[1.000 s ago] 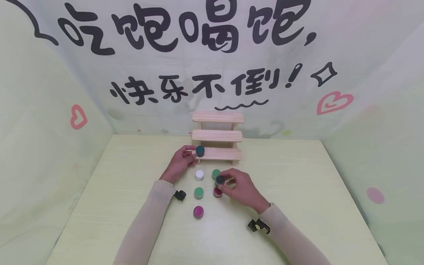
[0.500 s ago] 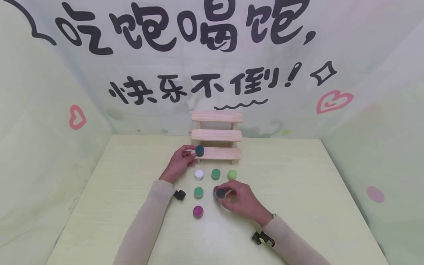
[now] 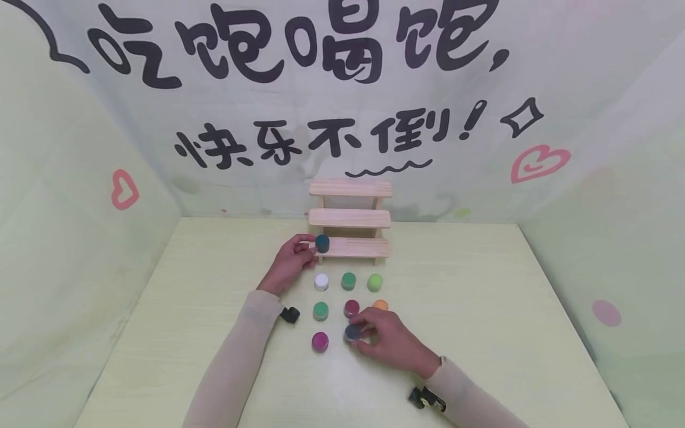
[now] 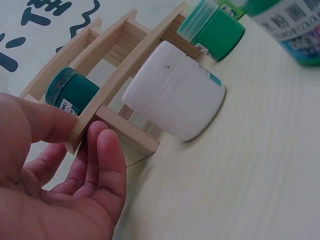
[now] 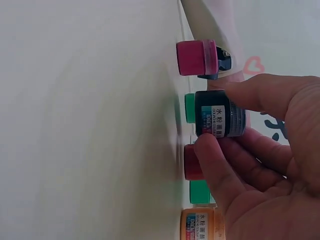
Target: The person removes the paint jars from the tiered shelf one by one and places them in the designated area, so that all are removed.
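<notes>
My right hand [image 3: 393, 340] pinches a dark gouache paint jar [image 5: 210, 114] between thumb and fingers, just in front of the dark red jar [image 3: 351, 308]. In the right wrist view the held jar appears clear of the tabletop. My left hand [image 3: 291, 258] grips the left end of the lowest step of a small wooden three-step stand [image 3: 355, 248]; the left wrist view shows fingers curled under the board. A dark teal paint jar [image 4: 72, 92] sits on that step beside the fingers.
Before the stand are jars in white [image 3: 321, 282], green [image 3: 349, 281], light green [image 3: 375, 282], mint green [image 3: 320, 311] and magenta [image 3: 320, 342]. An orange jar [image 3: 380, 305] is partly hidden by my right hand. A printed cloth wall [image 3: 241, 190] rises behind.
My right hand has carried the dark jar toward the front of the table, past the dark red jar, uncovering the light green and orange jars. The left hand has stayed at the stand.
</notes>
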### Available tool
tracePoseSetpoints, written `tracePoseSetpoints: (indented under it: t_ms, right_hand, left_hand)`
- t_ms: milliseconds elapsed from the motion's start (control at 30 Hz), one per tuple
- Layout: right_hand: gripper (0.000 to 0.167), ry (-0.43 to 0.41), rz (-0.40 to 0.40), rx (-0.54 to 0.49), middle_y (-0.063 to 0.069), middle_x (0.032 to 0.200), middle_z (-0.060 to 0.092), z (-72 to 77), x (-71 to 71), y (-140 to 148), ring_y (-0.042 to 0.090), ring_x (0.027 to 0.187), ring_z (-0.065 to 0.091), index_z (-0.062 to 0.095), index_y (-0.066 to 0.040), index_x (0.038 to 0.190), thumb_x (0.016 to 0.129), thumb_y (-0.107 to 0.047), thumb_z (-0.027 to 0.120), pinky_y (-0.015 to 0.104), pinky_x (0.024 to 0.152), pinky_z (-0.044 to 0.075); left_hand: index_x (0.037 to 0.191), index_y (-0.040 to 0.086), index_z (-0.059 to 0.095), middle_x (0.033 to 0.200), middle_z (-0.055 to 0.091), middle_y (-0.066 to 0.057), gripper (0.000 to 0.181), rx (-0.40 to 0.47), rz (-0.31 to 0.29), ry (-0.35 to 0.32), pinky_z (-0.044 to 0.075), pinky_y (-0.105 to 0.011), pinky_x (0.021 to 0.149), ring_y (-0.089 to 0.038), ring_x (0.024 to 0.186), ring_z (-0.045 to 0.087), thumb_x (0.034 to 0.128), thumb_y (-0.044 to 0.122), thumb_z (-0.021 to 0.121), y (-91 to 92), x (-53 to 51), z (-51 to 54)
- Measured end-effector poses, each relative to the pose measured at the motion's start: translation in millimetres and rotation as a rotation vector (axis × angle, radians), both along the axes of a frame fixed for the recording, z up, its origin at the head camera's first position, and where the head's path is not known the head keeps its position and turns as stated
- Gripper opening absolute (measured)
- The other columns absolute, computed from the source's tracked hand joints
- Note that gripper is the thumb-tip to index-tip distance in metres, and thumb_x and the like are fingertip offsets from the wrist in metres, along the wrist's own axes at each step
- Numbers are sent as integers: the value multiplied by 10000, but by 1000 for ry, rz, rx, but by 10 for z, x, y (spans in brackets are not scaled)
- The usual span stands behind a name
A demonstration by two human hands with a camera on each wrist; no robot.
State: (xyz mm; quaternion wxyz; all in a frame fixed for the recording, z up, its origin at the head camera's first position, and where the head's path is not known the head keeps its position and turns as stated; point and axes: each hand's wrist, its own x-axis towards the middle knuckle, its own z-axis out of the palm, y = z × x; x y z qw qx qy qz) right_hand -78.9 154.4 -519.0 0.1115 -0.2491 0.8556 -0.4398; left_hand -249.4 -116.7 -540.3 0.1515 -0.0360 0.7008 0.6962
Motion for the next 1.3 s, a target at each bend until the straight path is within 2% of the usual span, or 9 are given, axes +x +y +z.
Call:
tracePoseSetpoints:
  t_ms: [233,667,900,1100,1300]
  right_hand:
    - [327,-56,13,10,1,1107,719,-48,33,5,117,990,736,701,-108,1179,884,-58,831,230,871,640]
    - [356,-57,15,9,-35,1109,713,-58,25,2,74,1011,708,693,-120,1179,865,-39,840,235,878,640]
    - [362,-8,32,-2,-23,1125,729,-7,-8,-3,64,1005,698,697,-94,1199,872,-86,851,268,881,646]
    - [396,-24,21,12,45,1171,737,82,-43,-10,129,1011,724,695,-72,1234,884,-162,855,275,901,641]
    - [377,-39,12,24,60,1191,730,156,-87,-10,194,1029,732,695,-71,1230,903,-187,842,314,913,643]
  left_hand:
    - [1349,128,618,999,562,-58,324,0,-4,2,634,-237,801,-162,905,738,1032,96,673,-9,5,3]
    - [1363,123,611,1017,560,-50,333,-4,-12,13,636,-258,827,-171,918,715,1036,102,668,9,24,25]
    - [1360,107,606,989,541,-47,334,4,-6,4,631,-237,827,-164,904,715,1032,91,669,3,15,14]
    - [1354,112,615,982,547,-51,333,-6,-7,9,631,-252,841,-180,909,713,1027,94,674,3,13,26]
    - [1355,119,618,1001,555,-56,331,-12,-11,9,635,-257,843,-176,911,719,1030,104,675,1,3,14]
